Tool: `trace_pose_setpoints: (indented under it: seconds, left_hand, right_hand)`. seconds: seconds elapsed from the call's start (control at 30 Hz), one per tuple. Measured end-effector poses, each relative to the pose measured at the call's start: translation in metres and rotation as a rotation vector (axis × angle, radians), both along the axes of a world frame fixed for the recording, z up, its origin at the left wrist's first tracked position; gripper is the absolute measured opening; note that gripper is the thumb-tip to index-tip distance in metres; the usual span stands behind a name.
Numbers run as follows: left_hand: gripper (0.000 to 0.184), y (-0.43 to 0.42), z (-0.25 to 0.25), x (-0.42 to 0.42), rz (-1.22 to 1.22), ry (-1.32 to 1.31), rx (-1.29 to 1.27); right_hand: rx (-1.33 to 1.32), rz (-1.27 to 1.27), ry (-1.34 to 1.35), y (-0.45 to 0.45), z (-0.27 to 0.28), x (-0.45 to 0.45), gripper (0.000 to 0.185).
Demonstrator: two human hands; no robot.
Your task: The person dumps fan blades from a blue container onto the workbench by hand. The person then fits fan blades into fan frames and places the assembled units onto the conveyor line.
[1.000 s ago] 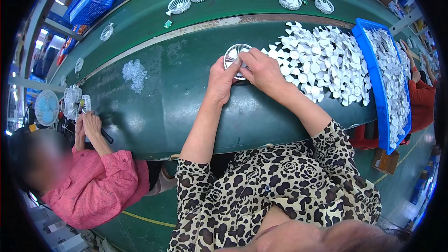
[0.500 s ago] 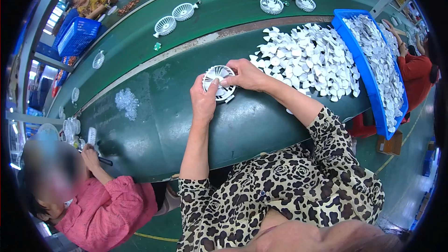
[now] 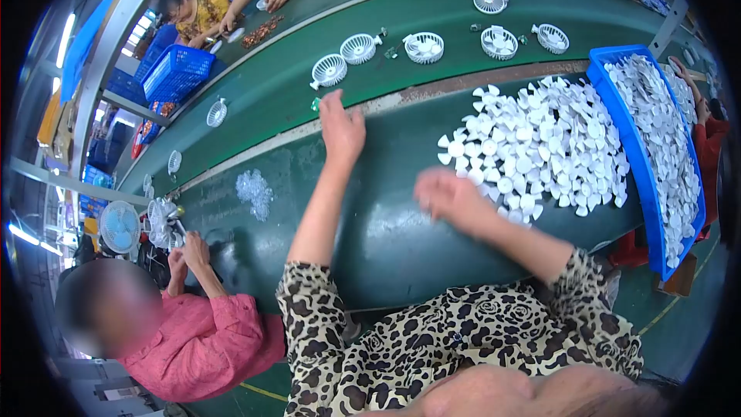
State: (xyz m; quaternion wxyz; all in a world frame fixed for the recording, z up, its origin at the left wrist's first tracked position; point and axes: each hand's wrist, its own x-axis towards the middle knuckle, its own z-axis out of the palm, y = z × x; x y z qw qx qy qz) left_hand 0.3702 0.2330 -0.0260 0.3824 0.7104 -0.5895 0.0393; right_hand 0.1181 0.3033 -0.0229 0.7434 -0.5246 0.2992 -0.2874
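My left hand reaches over the near edge of the conveyor belt, thumb and fingers apart and nothing visible in them. Just past its fingertips lies a small green circuit board. My right hand hangs above the green worktable, smeared by motion, so its grip cannot be made out. It is close to the left side of a heap of white fan blades. On the belt rests a round white fan housing with blades visible inside it.
More fan housings lie along the green belt. A blue tray full of blades borders the table's right side. Small clear plastic pieces lie left. A co-worker in a pink shirt sits at left; others work across the belt.
The fan housing that both hands held is out of them, and one more housing sits on the belt. My hands have separated, the left forward, the right to the right. The view has shifted.
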Motion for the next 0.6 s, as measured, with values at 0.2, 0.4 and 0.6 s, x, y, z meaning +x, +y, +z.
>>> trace_pose_setpoints:
  seconds: [0.2,0.4,0.6]
  left_hand:
    - [0.056,-0.112,-0.009,0.04,0.124,-0.322,0.358]
    - [0.021,-0.169,-0.035,0.025,0.086,-0.488,0.268]
    - [0.019,-0.097,0.016,-0.005,0.074,-0.399,0.278]
  right_hand:
    - [-0.809,0.033,0.181,0.05,-0.039,0.003,0.023]
    - [-0.845,0.024,0.174,0.048,-0.05,0.006,0.019]
    - [-0.87,-0.021,0.16,0.05,-0.057,0.008,0.015]
